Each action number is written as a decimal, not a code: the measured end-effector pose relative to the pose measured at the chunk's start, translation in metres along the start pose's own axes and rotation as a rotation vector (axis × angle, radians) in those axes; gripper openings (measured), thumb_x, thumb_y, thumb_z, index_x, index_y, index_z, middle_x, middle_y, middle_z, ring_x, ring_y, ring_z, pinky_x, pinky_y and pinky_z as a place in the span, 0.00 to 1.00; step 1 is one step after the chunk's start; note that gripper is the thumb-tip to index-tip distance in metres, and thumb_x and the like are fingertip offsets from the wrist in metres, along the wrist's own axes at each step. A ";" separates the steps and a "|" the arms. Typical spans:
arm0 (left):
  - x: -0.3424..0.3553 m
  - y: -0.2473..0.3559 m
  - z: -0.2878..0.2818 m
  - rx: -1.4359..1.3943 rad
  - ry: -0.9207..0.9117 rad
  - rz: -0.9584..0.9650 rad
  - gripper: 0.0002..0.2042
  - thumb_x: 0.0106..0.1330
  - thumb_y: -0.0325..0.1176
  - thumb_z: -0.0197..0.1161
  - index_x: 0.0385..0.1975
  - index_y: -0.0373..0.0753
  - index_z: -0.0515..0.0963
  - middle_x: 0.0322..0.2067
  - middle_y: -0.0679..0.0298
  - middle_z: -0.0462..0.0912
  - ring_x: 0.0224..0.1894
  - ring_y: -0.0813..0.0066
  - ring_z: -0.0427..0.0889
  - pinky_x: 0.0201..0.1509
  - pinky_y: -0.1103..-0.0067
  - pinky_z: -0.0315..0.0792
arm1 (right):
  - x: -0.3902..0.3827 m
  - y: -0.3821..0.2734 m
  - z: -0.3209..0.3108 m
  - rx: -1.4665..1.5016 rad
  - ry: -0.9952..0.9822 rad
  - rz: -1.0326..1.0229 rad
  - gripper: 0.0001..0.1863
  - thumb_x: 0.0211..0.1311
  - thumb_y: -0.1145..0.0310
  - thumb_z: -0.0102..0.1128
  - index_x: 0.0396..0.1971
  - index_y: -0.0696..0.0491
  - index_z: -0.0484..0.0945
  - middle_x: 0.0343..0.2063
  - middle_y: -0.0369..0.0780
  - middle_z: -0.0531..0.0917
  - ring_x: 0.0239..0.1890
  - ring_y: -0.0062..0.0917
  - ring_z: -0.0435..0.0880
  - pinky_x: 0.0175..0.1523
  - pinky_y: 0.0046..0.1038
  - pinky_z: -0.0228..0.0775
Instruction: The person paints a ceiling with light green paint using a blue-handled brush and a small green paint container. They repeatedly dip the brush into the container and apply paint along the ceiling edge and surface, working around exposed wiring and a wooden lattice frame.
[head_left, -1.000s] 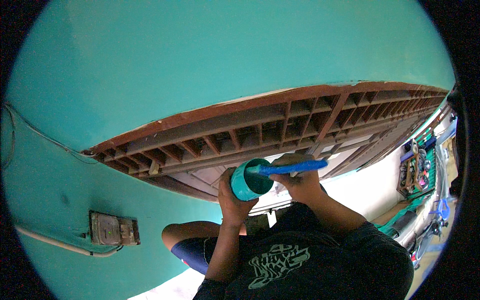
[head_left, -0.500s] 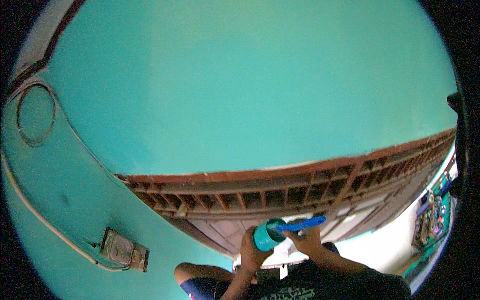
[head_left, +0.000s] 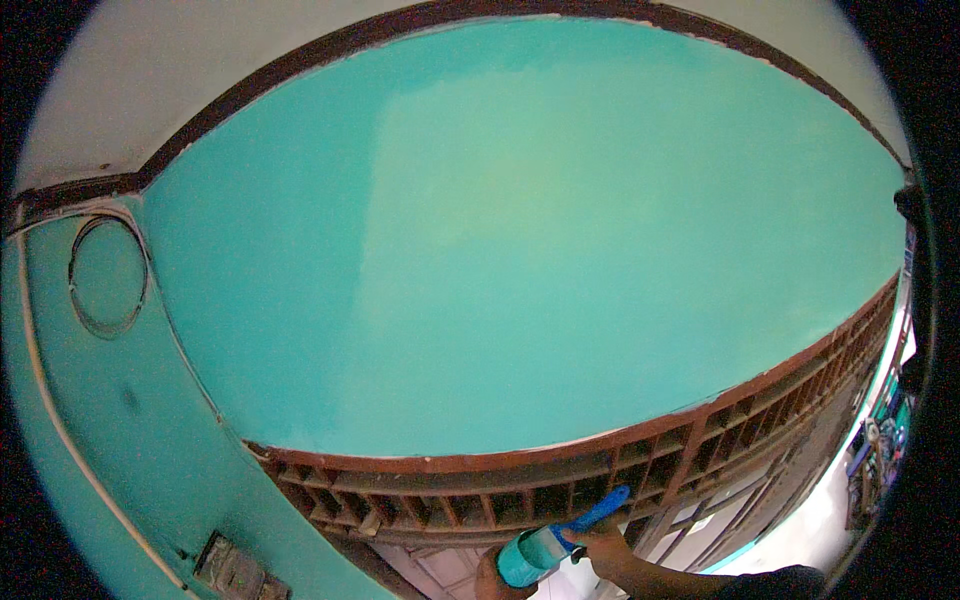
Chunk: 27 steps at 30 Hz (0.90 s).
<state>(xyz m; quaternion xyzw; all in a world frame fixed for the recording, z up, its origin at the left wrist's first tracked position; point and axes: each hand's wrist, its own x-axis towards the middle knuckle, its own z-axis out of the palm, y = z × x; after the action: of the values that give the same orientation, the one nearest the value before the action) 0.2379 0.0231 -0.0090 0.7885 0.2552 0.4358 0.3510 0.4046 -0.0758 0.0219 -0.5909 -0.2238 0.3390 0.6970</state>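
View has tilted up since the earlier frames: the hands and cup have slid down to the bottom edge, the person's dark shirt is nearly gone, and the turquoise wall [head_left: 520, 230] now fills most of the picture, with the white ceiling [head_left: 200, 70] and a dark brown trim band [head_left: 300, 70] showing along the top.

Left hand [head_left: 490, 578] at about 6 o'clock, only partly in frame, wrapped round the base of a turquoise paint cup [head_left: 530, 556]; fingers closed on it. Cup is tilted, mouth pointing up-right toward 2 o'clock.

Right hand [head_left: 605, 548] just right of the cup, fingers closed on a blue brush handle [head_left: 595, 517]. Handle runs from the cup mouth out toward 2 o'clock; the bristle end is inside or at the cup mouth, cannot tell which. Right forearm leaves the frame toward 4 o'clock.

Behind the hands a brown wooden lattice grille [head_left: 560, 480] runs from 7 o'clock up to 3 o'clock under the wall's lower edge. Round outline on the wall [head_left: 108, 277] at 9 o'clock. Grey switch box [head_left: 240, 572] at 7 o'clock, with a thin cable [head_left: 60, 430] curving up the left wall. Cluttered colourful items [head_left: 880, 450] at 4 o'clock, too small to tell.
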 end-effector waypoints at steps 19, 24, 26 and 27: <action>0.015 -0.014 -0.031 0.066 0.036 -0.088 0.42 0.30 0.32 0.81 0.52 0.38 0.67 0.46 0.49 0.77 0.49 0.48 0.77 0.53 0.62 0.72 | 0.014 -0.035 0.016 -0.194 -0.034 -0.299 0.27 0.45 0.67 0.75 0.46 0.57 0.74 0.42 0.39 0.81 0.44 0.31 0.80 0.54 0.37 0.72; 0.018 -0.016 -0.036 -0.044 0.075 -0.113 0.42 0.32 0.29 0.79 0.53 0.37 0.64 0.46 0.47 0.75 0.49 0.44 0.75 0.53 0.59 0.70 | 0.025 -0.023 0.023 0.068 -0.035 -0.223 0.26 0.46 0.78 0.68 0.49 0.56 0.73 0.45 0.42 0.80 0.46 0.36 0.81 0.54 0.38 0.74; 0.018 -0.014 -0.040 -0.023 0.100 -0.082 0.41 0.32 0.29 0.79 0.52 0.37 0.64 0.46 0.47 0.76 0.49 0.45 0.76 0.52 0.60 0.72 | 0.027 -0.026 0.025 0.281 -0.106 -0.126 0.26 0.46 0.81 0.65 0.49 0.55 0.72 0.43 0.41 0.80 0.44 0.34 0.82 0.47 0.37 0.78; 0.017 -0.013 -0.042 -0.043 0.098 -0.104 0.41 0.32 0.29 0.79 0.52 0.37 0.64 0.45 0.47 0.77 0.49 0.45 0.76 0.52 0.61 0.72 | 0.027 -0.028 0.027 0.436 -0.159 -0.056 0.26 0.46 0.83 0.63 0.49 0.55 0.71 0.42 0.41 0.80 0.43 0.33 0.83 0.44 0.37 0.80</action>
<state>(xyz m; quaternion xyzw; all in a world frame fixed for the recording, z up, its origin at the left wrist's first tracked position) 0.2083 0.0571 0.0056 0.7444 0.3032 0.4603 0.3769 0.4097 -0.0400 0.0524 -0.3913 -0.2156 0.4054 0.7975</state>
